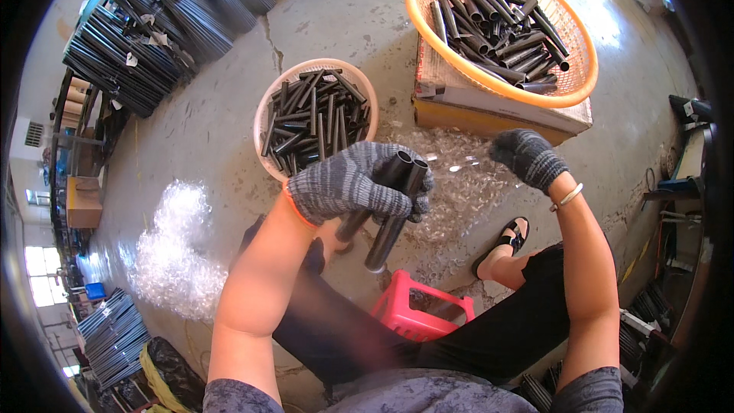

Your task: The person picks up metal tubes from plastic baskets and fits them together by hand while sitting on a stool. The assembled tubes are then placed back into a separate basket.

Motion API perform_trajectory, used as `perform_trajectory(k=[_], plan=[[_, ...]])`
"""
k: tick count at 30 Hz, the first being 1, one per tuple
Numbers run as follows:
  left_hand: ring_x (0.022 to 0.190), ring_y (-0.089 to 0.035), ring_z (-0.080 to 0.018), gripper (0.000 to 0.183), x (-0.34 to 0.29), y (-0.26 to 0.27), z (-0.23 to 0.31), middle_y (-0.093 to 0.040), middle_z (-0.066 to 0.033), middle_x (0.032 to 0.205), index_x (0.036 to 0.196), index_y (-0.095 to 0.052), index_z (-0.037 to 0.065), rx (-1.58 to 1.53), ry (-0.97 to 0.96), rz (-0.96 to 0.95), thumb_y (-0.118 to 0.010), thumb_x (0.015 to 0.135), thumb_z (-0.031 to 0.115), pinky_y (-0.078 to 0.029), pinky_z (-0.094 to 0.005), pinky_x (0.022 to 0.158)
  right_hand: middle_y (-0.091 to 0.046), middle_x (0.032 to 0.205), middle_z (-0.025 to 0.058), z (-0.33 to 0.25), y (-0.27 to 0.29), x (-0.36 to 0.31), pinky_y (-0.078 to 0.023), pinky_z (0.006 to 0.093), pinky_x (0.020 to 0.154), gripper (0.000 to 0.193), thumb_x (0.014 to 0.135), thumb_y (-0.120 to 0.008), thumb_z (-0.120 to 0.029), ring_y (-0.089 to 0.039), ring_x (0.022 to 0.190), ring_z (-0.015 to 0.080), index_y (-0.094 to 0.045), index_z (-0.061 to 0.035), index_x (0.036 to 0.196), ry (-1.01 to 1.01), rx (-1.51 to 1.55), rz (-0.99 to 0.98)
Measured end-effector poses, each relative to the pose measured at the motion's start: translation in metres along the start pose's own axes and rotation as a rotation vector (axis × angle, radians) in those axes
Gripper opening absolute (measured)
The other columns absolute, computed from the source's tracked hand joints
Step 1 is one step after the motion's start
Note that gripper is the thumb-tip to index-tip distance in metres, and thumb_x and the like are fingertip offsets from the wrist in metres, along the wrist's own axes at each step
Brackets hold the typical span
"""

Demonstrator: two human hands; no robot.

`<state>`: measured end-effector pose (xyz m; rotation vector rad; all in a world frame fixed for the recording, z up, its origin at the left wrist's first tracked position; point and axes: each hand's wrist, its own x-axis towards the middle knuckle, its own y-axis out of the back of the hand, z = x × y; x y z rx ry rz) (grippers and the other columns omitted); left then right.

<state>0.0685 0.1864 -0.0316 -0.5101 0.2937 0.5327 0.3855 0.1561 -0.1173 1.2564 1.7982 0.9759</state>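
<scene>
My left hand (359, 180), in a grey striped knit glove, is wrapped round two short black tubes (388, 241). They lie side by side and tilted, their open upper ends showing beside my thumb. To the right and apart from them, my right hand (527, 154) wears a matching glove and hangs over the floor with its fingers curled in. What they hold, if anything, is hidden. Just behind my left hand stands a pink round basket (370, 99) filled with thin black tubes (315, 115).
An orange plastic basket (419, 11) of black tubes rests on a cardboard box (497, 113) at the back right. Clear plastic scraps (459, 203) litter the floor, with a bigger heap (180, 252) at left. A pink stool (409, 310) stands between my legs. Long black rods (126, 57) lie far left.
</scene>
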Motion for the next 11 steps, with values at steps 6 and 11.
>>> perform_trajectory(k=[6,11], plan=[[0.087,-0.065,-0.0236,0.037,-0.013,0.01,0.01,-0.065,-0.0111,0.093,0.109,-0.057,-0.001,-0.017,-0.145,0.044,-0.069,0.075,0.002,-0.053,-0.0364,0.079,-0.064,0.096,0.0204,0.053,-0.007,-0.024,-0.05,0.0432,0.074,0.025,0.078,-0.057,-0.02,-0.063,0.086,0.0342,-0.063,-0.0038,0.096,-0.234,-0.449,-0.007],[0.089,-0.065,-0.0252,0.039,-0.005,0.002,0.003,-0.066,-0.0118,0.095,0.113,-0.056,-0.001,-0.02,-0.079,0.065,-0.069,0.076,0.004,-0.052,-0.0386,0.084,-0.057,0.116,0.023,0.001,0.004,-0.009,-0.049,0.0416,0.08,0.052,0.075,-0.066,-0.023,-0.063,0.092,0.031,-0.051,-0.0059,0.123,0.234,0.068,0.251]])
